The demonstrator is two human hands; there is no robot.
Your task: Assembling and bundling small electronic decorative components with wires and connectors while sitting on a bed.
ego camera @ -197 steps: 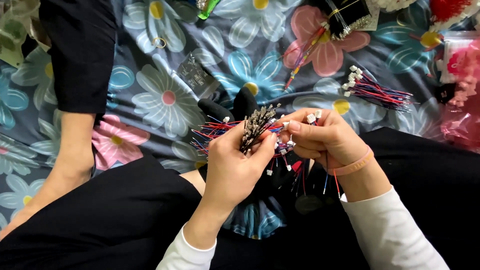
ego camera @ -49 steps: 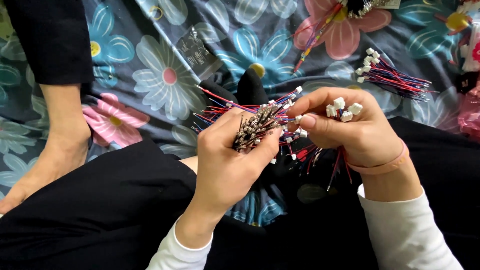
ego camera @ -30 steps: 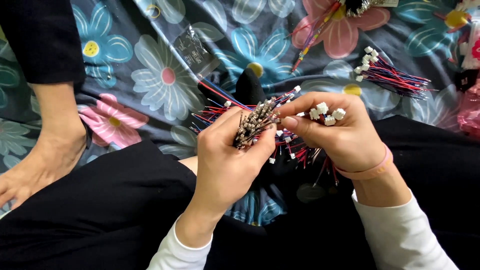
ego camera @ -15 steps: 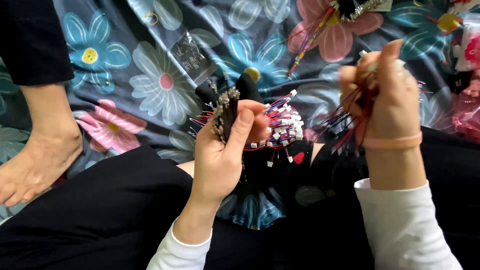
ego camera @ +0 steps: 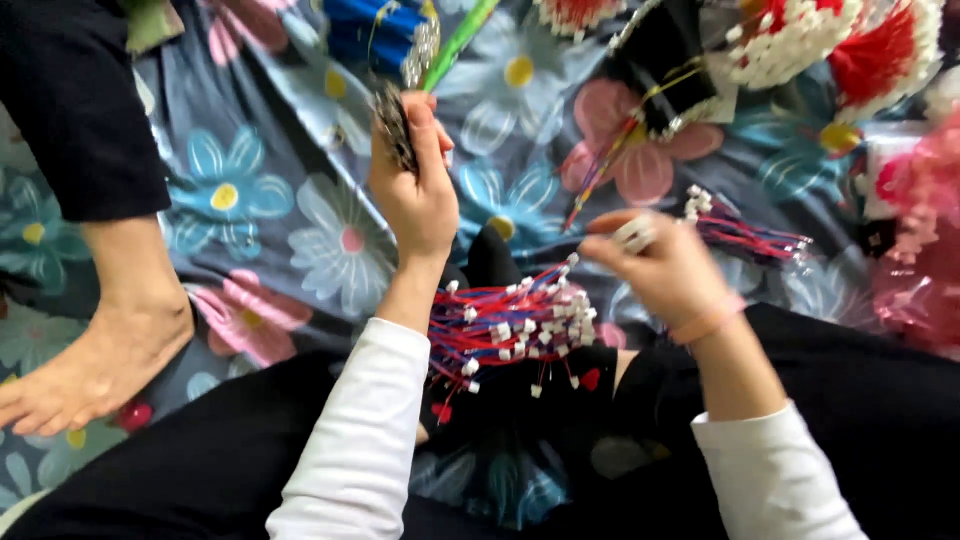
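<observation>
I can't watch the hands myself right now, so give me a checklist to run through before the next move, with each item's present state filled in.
1. Left hand has a firm grip on the bundle of metal-tipped leads: ok, fingers closed around it, raised over the cloth.
2. Right hand holds the white connectors: cannot tell, motion blur hides the grip.
3. Pile of red and blue wires stays together on the lap: ok, though a few ends hang loose.
4. Small wire bunch on the floral cloth within reach: ok, beside the right hand.
5. Other person's foot away from the wires: ok.
</observation>
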